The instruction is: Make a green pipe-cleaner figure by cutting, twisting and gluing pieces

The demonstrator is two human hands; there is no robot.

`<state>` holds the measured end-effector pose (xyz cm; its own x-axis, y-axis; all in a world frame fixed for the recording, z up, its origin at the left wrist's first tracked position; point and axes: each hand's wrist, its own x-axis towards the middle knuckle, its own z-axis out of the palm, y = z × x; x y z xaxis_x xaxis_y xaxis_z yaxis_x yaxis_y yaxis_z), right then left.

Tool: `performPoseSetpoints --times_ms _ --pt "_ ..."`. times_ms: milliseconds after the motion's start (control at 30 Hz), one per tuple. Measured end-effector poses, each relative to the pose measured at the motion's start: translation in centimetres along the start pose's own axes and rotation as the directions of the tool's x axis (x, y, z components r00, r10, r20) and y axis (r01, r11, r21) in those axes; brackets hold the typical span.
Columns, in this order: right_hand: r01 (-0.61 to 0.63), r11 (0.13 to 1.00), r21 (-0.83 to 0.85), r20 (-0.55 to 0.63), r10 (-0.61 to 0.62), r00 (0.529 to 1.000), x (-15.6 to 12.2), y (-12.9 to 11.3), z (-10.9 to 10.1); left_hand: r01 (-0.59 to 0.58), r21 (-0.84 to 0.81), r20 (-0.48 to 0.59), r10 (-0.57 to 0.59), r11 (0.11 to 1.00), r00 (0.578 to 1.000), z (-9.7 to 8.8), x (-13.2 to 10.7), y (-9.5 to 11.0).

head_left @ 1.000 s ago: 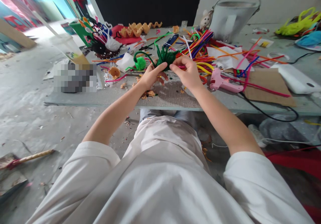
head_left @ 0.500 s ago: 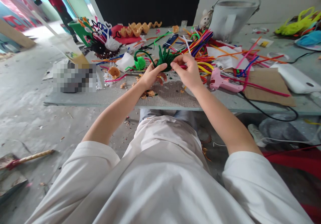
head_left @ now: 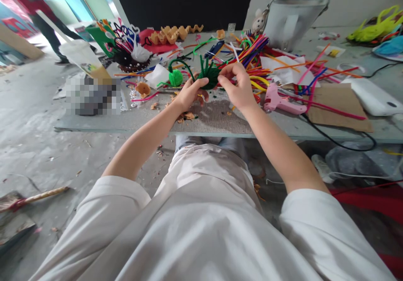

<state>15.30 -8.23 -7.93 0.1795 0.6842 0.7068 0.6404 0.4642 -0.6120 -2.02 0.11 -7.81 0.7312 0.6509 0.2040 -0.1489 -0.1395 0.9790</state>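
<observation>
A dark green bundle of pipe cleaners (head_left: 209,72), with several stems sticking up, is gripped in my left hand (head_left: 190,95), thumb across its front. From its left side a dark green pipe cleaner arches over to a bright green ball (head_left: 175,78). Just right of the bundle, my right hand (head_left: 238,87) is closed, thumb and forefinger in a pinch. What those fingertips hold, if anything, is too small to make out. A pink glue gun (head_left: 281,101) lies on the table to the right of that hand.
Loose coloured pipe cleaners (head_left: 252,56) cover the table (head_left: 141,123) behind my hands. A metal bucket (head_left: 292,22) stands at the back right. Cardboard (head_left: 336,104) and a white box (head_left: 371,96) lie right. A tilted plastic cup (head_left: 86,60) is left. Another person's legs (head_left: 52,37) show beyond.
My right hand has drawn slightly right, away from the bundle, showing more of its right side. My left hand has stayed on the bundle. The person at the far left has moved further into view.
</observation>
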Motion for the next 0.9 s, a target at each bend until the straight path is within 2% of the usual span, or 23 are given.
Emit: performPoseSetpoints --times_ms 67,167,300,433,567,700,900 --pt "0.005 1.0 -0.028 -0.014 -0.006 1.0 0.0 -0.2 -0.2 0.002 0.028 0.007 -0.002 1.0 1.0 -0.2 0.1 -0.2" --pt "0.025 0.998 -0.057 -0.012 -0.026 1.0 0.1 0.1 -0.2 0.005 0.089 -0.041 -0.001 0.996 0.999 -0.3 0.1 -0.2" --pt "-0.024 1.0 0.007 -0.011 0.024 1.0 0.2 0.9 0.2 -0.006 0.077 -0.088 0.013 0.997 0.996 -0.4 -0.1 0.3" --pt "-0.081 0.987 0.141 0.093 0.068 0.993 0.1 0.9 0.5 -0.026 0.037 -0.065 0.028 0.999 0.998 -0.6 -0.2 0.7" --pt "-0.099 0.979 0.176 0.153 0.073 0.986 -0.1 0.2 0.2 -0.029 0.001 -0.072 0.029 1.0 0.997 -0.5 0.0 0.7" --pt "-0.067 0.981 0.18 0.131 0.044 0.99 0.0 0.3 0.1 -0.052 -0.052 -0.082 0.048 0.997 0.995 -0.4 0.0 0.7" --pt "-0.102 0.964 0.246 0.101 0.079 0.992 0.1 0.6 0.3 -0.097 -0.046 -0.031 0.095 0.994 0.995 -1.2 0.0 0.7"
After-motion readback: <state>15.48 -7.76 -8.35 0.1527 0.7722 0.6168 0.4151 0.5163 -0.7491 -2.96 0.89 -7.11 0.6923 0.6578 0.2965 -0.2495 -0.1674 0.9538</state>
